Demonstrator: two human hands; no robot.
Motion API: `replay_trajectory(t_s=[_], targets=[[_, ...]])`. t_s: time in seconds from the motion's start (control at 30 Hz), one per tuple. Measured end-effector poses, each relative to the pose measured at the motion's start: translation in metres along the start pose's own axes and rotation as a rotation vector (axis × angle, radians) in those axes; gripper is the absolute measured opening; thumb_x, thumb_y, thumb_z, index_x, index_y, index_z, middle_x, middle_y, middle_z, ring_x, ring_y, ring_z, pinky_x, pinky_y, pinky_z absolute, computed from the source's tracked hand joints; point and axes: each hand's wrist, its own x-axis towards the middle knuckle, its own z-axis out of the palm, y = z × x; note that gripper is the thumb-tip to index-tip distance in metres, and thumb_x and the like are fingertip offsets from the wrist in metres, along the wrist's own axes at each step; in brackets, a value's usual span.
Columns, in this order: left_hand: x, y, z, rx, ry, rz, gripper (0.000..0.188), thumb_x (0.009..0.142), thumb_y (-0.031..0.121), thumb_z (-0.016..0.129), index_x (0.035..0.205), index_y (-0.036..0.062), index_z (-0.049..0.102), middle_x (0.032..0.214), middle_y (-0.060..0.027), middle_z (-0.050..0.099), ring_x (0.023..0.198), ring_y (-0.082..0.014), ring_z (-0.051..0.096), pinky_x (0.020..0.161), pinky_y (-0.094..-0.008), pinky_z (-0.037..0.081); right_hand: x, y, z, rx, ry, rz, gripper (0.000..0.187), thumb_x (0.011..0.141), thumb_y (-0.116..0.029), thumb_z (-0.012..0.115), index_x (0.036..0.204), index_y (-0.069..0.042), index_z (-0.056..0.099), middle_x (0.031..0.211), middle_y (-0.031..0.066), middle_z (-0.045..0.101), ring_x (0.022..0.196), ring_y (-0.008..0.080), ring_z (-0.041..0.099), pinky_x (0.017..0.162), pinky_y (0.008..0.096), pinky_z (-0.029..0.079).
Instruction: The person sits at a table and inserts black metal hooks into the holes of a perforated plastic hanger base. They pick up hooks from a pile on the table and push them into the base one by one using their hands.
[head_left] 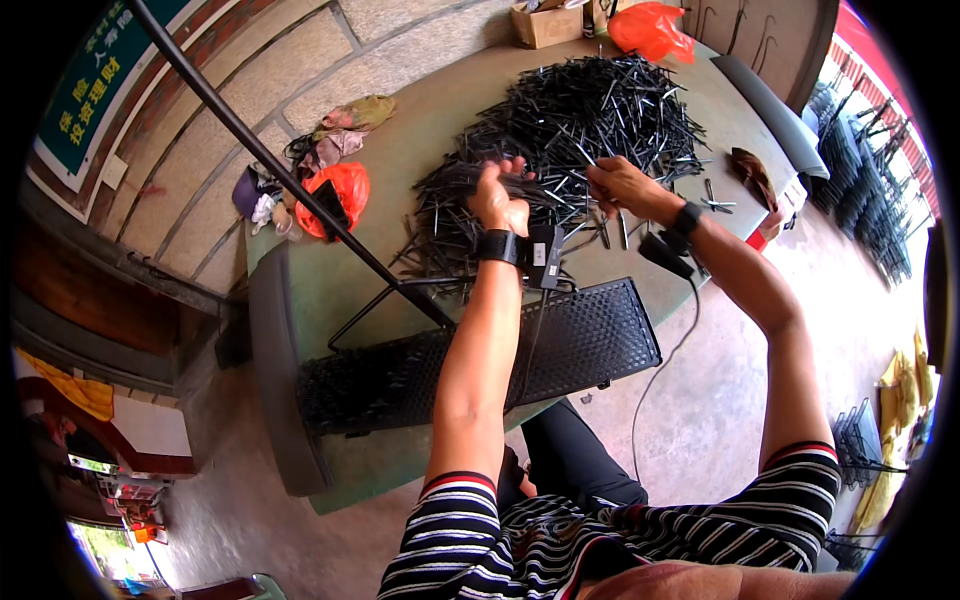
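A big heap of thin black sticks (610,105), some with shiny ends, spreads over the table (390,185). My left hand (497,200) is over the near left part of the heap, palm turned up. Its fingers curl around a bunch of dark sticks (460,183), slightly blurred. To its right, my right hand (625,188) pinches one thin stick with a silvery end (584,154) at the heap's edge. Below my left hand, partly covered by my forearm, lies a long black tray with a grid of holes (590,325). Its left part looks fuller and darker, though details are unclear.
A black pole (250,140) slants across the view to the tray. Orange bags (350,190) and cloths (345,130) lie at left; a red bag (650,30) and cardboard box (548,25) at the back. A cable (660,370) hangs from the device at my right wrist.
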Motion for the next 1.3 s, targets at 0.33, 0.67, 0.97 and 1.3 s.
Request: replay_trajectory(t_s=[0.33,0.67,0.97,1.3], targets=[[0.023,-0.039,-0.022,0.232,-0.121,-0.145,0.015,0.087,0.020,0.058,0.087,0.0047,0.061,0.083,-0.0076,0.063,0.077,-0.0217,0.060,0.078,-0.0363,0.047,0.055,0.005,0.044,-0.919,0.063,-0.211,0.025,0.084,-0.020,0.048,0.087,0.001,0.060,0.081,0.0234,0.062,0.084,0.0373,0.062,0.069,0.0460,0.048],[0.048,-0.023,-0.043,0.143,-0.078,-0.282,0.014,0.082,0.022,0.062,0.076,0.0087,0.062,0.076,-0.0057,0.063,0.077,-0.0221,0.060,0.075,-0.0379,0.047,0.027,-0.030,0.061,-0.937,0.169,-0.351,0.032,0.084,-0.031,0.054,0.074,-0.001,0.060,0.078,0.0213,0.062,0.075,0.0367,0.062,0.061,0.0440,0.048],[-0.003,-0.016,-0.009,-0.033,-0.120,-0.118,0.020,0.086,0.008,0.058,0.099,0.0148,0.044,0.099,-0.0053,0.059,0.094,-0.0255,0.061,0.082,-0.0520,0.045,-0.017,-0.022,0.038,-0.330,-0.155,-0.037,0.031,0.084,-0.014,0.061,0.103,0.009,0.053,0.070,0.0152,0.065,0.060,0.0211,0.066,0.055,0.0285,0.054],[-0.047,-0.028,0.017,0.111,-0.157,0.060,0.043,0.078,0.001,0.064,0.115,0.0103,0.044,0.088,-0.0088,0.058,0.075,-0.0245,0.061,0.067,-0.0334,0.050,-0.027,-0.014,0.044,-0.419,0.029,-0.086,0.020,0.082,-0.016,0.062,0.078,0.004,0.062,0.058,0.0102,0.063,0.050,0.0162,0.063,0.046,0.0266,0.050]])
